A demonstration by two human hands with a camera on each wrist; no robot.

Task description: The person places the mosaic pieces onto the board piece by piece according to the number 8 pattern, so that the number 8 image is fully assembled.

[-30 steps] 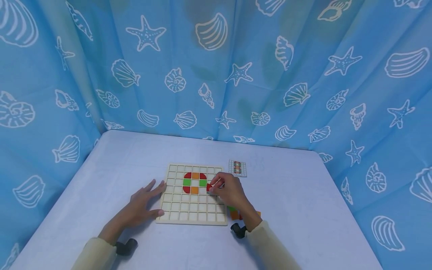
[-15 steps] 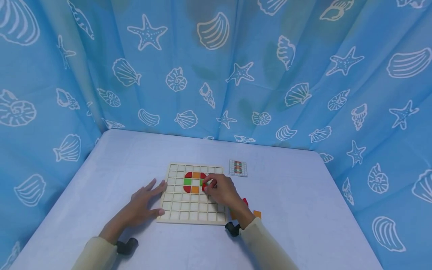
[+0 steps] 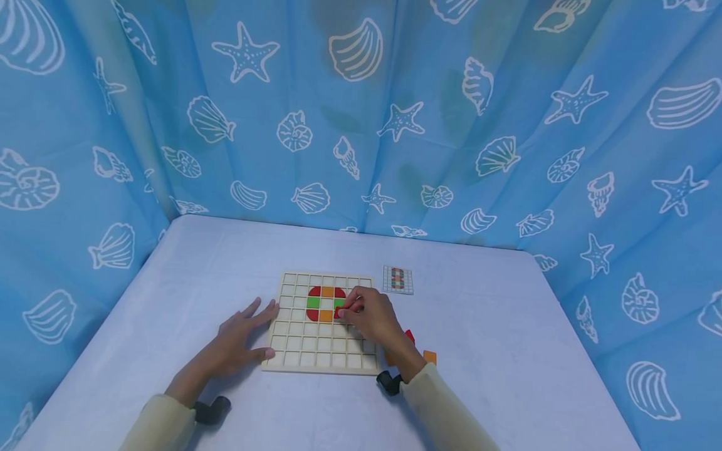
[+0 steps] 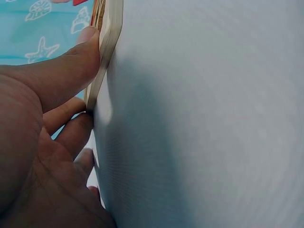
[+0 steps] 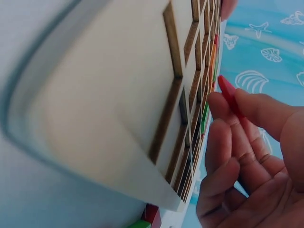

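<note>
A wooden grid board (image 3: 299,360) lies flat on the table in the head view. Set in its cells is a ring of red, orange (image 3: 328,292) and green (image 3: 313,303) tiles. Over the ring's lower right corner, my right hand (image 3: 372,316) pinches a red tile (image 5: 229,95) between thumb and fingers. That tile is tilted, and whether it touches the board cannot be told. My left hand (image 3: 239,338) has its fingers spread and rests against the board's left edge. The left wrist view shows the thumb (image 4: 71,71) touching the board's rim (image 4: 110,35).
Loose tiles lie right of the board, among them an orange tile (image 3: 430,357) and a red tile (image 3: 410,337), partly hidden by my right wrist. A small pattern card (image 3: 398,280) lies behind the board's right corner. A blue shell-print curtain (image 3: 361,125) surrounds the white table (image 3: 507,351).
My right hand has carried the red tile leftward from the cells at the right to the ring's lower right corner. The tile's tilt has changed slightly. My left hand stays put.
</note>
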